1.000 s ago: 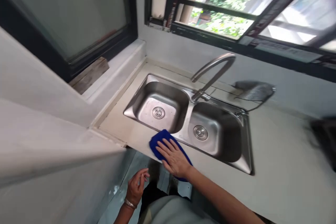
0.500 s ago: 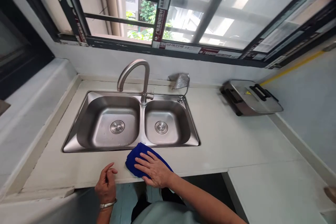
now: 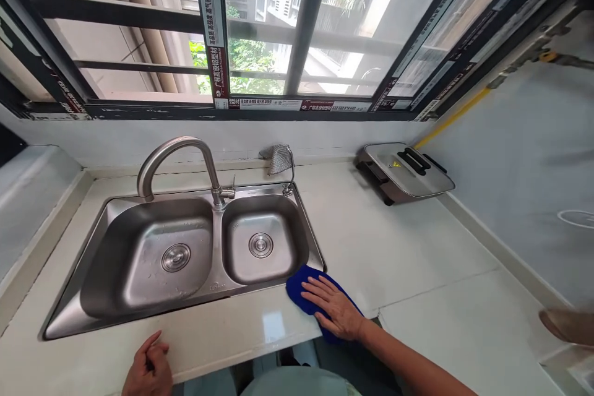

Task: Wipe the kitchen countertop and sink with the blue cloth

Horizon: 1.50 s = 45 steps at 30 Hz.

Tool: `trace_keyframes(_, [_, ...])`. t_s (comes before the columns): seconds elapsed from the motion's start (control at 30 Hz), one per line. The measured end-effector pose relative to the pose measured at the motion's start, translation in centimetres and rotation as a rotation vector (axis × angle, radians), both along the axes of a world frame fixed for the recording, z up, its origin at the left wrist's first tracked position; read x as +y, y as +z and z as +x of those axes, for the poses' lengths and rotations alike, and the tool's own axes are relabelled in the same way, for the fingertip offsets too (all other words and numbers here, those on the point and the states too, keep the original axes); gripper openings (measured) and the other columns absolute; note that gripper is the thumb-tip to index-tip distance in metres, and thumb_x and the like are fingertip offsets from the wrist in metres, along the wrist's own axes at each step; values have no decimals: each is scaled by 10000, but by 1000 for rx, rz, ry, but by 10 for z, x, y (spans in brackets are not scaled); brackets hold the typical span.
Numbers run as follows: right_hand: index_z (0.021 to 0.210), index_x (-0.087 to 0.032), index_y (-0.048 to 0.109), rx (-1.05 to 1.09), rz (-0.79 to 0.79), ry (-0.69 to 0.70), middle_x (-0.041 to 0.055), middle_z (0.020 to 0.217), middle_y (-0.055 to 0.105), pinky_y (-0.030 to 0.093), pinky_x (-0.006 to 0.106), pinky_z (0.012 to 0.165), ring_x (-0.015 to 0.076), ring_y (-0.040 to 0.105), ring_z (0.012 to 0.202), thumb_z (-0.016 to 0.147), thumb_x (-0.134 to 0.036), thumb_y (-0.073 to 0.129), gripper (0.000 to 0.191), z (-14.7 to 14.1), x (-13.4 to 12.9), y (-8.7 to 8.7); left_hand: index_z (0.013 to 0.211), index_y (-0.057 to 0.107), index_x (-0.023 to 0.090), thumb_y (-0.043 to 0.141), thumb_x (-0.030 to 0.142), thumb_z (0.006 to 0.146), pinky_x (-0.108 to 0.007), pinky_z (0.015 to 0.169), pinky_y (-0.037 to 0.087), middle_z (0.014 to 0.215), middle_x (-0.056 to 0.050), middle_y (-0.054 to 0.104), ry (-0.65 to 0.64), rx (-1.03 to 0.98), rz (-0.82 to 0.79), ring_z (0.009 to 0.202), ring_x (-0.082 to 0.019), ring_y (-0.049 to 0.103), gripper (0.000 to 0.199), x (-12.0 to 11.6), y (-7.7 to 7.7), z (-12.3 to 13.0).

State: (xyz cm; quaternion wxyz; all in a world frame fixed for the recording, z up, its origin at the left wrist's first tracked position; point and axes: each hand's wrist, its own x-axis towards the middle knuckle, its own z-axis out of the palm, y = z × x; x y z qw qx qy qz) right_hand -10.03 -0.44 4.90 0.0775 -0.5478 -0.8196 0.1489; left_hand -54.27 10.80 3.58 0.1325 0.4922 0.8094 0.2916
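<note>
A blue cloth (image 3: 299, 289) lies at the front right corner of the double steel sink (image 3: 218, 284), partly over its rim and partly on the white counter (image 3: 223, 328). My right hand (image 3: 336, 309) rests flat on top of the cloth, fingers spread and pointing left, pressing it down. Part of the cloth hangs below the palm at the counter's front edge. My left hand (image 3: 149, 368) hovers at the front edge, left of the cloth and apart from it, with curled fingers and nothing in them.
A curved faucet (image 3: 185, 142) rises behind the sink, with a mesh cloth (image 3: 279, 159) on a wire holder beside it. An electric pan with a lid (image 3: 408, 170) stands at the back right. A brown object (image 3: 568, 326) sits at the right edge.
My right hand and the blue cloth have moved right along the sink's front, from the divider to the right corner. The view has turned right.
</note>
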Motion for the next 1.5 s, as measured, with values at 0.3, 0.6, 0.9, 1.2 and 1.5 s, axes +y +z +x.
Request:
trace_keyframes(0.3, [1330, -191, 517, 27, 36, 36, 102, 1249, 645, 351, 519, 1163, 209, 554, 1219, 890, -292, 428, 459, 75, 82, -13, 920, 678, 233, 422, 350, 773, -300, 618, 500, 676, -34, 689, -39, -66, -24, 635, -208, 633, 317, 4, -18, -9])
trace_keyframes(0.6, [1291, -219, 560, -63, 130, 109, 77, 1238, 653, 301, 516, 1179, 227, 526, 1249, 886, -324, 450, 432, 120, 206, -16, 910, 698, 229, 425, 342, 803, -254, 514, 392, 625, -10, 653, 34, 76, -2, 550, -158, 538, 314, -2, -21, -7])
trace_keyframes(0.9, [1353, -189, 494, -144, 217, -103, 91, 1306, 604, 230, 464, 1212, 227, 507, 1246, 882, -357, 447, 502, 125, 277, -26, 938, 706, 242, 391, 358, 854, -256, 543, 338, 625, 3, 600, 109, 227, -40, 541, -137, 470, 347, -4, -13, 0])
trace_keyframes(1.2, [1052, -217, 691, -83, 210, -81, 57, 1174, 678, 230, 489, 1209, 236, 489, 1279, 810, -273, 501, 313, 115, 222, -31, 999, 699, 256, 385, 350, 876, -270, 550, 280, 645, -8, 582, 132, 241, -115, 560, -151, 423, 350, 0, 3, 13])
trace_keyframes(1.5, [1098, -234, 669, 53, 216, -60, 51, 1123, 695, 305, 542, 1178, 227, 538, 1231, 793, -213, 519, 340, 78, 100, -18, 1060, 673, 252, 365, 349, 892, -285, 541, 264, 727, -49, 646, 30, 156, -187, 596, -186, 465, 364, -3, 0, 4])
